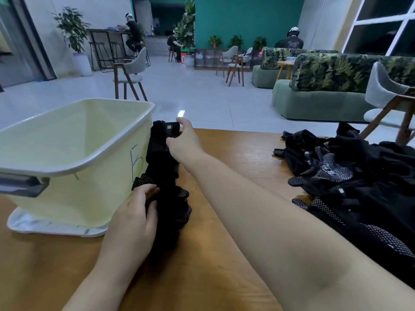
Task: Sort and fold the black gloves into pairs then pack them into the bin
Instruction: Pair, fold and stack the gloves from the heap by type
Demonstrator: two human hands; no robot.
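We see a lounge or café | leaf-print sofas (332, 72), wooden chairs (129, 72), bar stools (98, 52) | potted plants (71, 30) (teal wall)

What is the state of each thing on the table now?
Bin: upright, open, no lid.
Stretched gloves: held at both ends, beside the bin.
Left hand: grips the near end.
Right hand: pinches the far end.
Glove pile: loose, unsorted.
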